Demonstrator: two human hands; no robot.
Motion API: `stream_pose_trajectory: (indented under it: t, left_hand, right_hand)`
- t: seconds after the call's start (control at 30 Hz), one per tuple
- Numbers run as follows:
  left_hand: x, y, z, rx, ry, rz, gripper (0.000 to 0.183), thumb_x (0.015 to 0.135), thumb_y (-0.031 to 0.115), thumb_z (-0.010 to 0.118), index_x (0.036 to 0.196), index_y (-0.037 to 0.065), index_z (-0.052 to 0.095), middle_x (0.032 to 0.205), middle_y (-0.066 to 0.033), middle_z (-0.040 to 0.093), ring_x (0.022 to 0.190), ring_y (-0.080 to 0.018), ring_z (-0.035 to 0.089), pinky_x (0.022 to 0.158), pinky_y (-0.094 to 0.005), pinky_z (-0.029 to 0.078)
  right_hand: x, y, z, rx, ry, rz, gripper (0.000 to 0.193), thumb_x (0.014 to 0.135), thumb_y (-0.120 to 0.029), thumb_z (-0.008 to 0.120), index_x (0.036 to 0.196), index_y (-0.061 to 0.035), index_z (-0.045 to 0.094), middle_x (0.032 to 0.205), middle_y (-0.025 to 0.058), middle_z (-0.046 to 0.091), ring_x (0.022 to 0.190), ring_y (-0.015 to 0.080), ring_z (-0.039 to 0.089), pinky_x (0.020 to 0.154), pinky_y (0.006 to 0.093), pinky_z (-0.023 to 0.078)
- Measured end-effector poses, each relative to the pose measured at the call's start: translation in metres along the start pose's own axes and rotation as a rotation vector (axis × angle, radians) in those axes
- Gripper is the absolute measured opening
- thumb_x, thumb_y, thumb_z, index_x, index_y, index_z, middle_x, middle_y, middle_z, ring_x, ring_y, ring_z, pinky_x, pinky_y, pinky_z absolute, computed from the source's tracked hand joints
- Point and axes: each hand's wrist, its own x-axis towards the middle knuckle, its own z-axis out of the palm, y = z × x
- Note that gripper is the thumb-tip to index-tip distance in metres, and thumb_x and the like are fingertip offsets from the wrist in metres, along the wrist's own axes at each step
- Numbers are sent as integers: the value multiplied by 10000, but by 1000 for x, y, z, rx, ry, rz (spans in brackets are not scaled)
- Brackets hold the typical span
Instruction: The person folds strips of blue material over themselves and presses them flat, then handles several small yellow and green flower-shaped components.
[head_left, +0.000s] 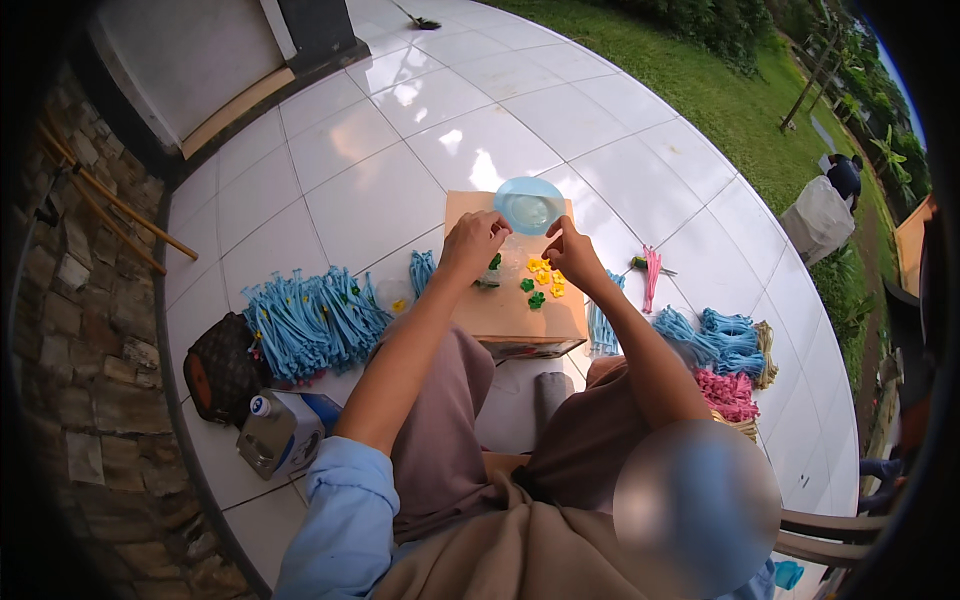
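Observation:
Both my hands are raised over a cardboard box (490, 320) in front of my knees. My left hand (474, 242) is closed, fingertips pinched together, beside a crumpled clear plastic bag (514, 256). Facing it, my right hand (574, 252) has its thumb and forefinger drawn together. Anything held between the fingertips of either hand is too small to make out. Just beyond the hands, a translucent blue bowl (530, 206) sits at the box's far edge. Small yellow flower-shaped pieces (545, 270) and green ones (537, 299) lie loose below my right hand.
Bundles of light blue strips (315, 322) lie left, near a brown bag (222, 368) and a plastic jug (275, 435). More blue bundles (715, 338), pink bundles (728, 390) and a pink strand bunch (652, 280) lie right. White floor tiles (400, 180) border grass (640, 45).

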Motion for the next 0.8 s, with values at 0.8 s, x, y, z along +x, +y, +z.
stream_pose_trajectory:
  t: [0.8]
  left_hand:
    - [-16,-24,3,181,-167,-141,293,653,145,737,926,101,639,1102,-116,460,1108,-322,363,964,-390,343]
  right_hand:
    - [29,-22,55,37,52,-231,385,700,73,585,1009,-18,374,684,159,618,646,288,623,569,332,479]
